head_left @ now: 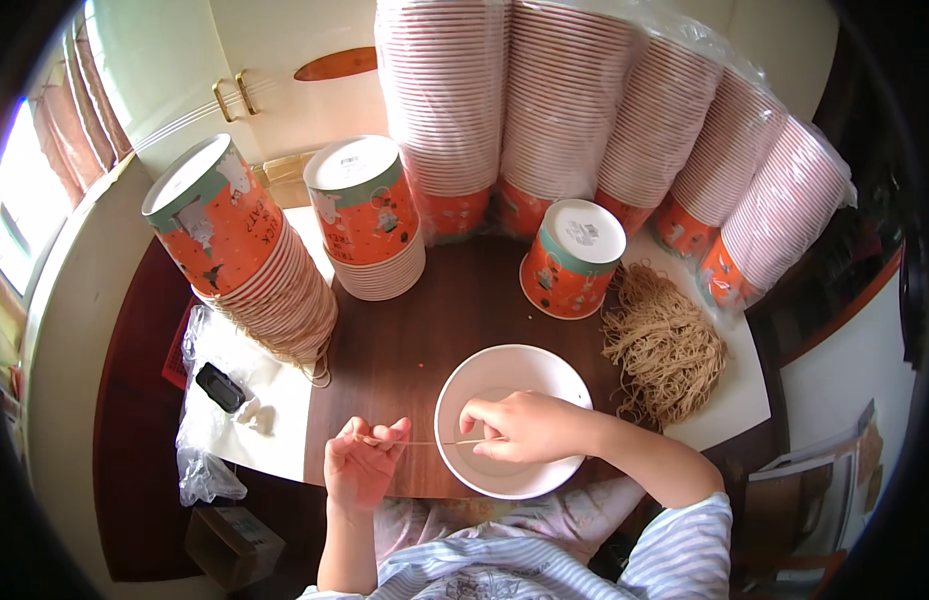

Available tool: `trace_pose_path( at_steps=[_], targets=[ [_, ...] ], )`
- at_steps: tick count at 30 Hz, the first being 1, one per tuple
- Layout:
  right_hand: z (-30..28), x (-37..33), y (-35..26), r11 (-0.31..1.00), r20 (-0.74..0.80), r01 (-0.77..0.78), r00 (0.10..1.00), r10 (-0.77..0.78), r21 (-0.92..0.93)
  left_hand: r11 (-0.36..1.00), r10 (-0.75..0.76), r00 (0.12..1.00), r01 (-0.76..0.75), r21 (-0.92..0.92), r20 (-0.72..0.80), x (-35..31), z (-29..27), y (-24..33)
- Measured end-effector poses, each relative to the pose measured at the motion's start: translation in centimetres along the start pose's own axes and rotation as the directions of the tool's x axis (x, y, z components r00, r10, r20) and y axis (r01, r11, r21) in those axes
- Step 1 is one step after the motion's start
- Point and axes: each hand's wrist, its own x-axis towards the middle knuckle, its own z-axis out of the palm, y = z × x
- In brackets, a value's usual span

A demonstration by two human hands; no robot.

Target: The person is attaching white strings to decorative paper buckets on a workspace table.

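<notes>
A thin tan string (pixel 420 443) is pulled straight between my two hands. My left hand (pixel 362 462), left of the white paper bucket (pixel 559 372), has its fingers curled and closed on one end. Over the bucket's open mouth, my right hand (pixel 529 424) pinches the string near its other end. The bucket stands close to me at the table's front edge, and my right hand hides part of its inside. To the right lies a tangled heap of similar tan string (pixel 664 345).
One orange and green paper bucket (pixel 572 262) stands upside down beyond the white one. Nested stacks, one short (pixel 364 215) and one tall (pixel 249 260), rise at left. Plastic-wrapped stacks (pixel 564 100) line the back. A black object (pixel 220 387) lies on clear plastic (pixel 209 470).
</notes>
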Motion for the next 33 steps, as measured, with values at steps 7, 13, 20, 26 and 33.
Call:
trace_pose_path(
  at_steps=[7,13,20,26,33],
  targets=[
    [0.0,-0.4,-1.5,0.987,-0.149,0.083,0.987,-0.063,0.134,0.892,-0.084,0.990,0.026,0.450,0.109,1.6,3.5,0.5],
    [-0.2,-0.3,-2.2,0.946,-0.240,0.230,0.955,-0.175,0.227,0.709,-0.124,0.982,-0.011,0.706,0.141,1.4,4.3,-0.3],
    [-0.3,0.2,-2.2,0.924,-0.253,0.237,0.954,-0.163,0.301,0.535,-0.103,0.959,-0.170,0.828,0.263,1.2,4.6,-0.8],
    [-0.5,0.3,-2.3,0.850,-0.241,0.173,0.969,-0.056,0.498,0.510,-0.106,0.915,-0.286,0.811,0.389,0.8,5.5,-0.4],
    [1.5,-0.7,-2.2,0.992,-0.470,0.127,0.876,-0.109,0.006,0.521,-0.171,0.934,-0.184,0.833,0.313,1.2,4.4,-0.3]
  ],
)
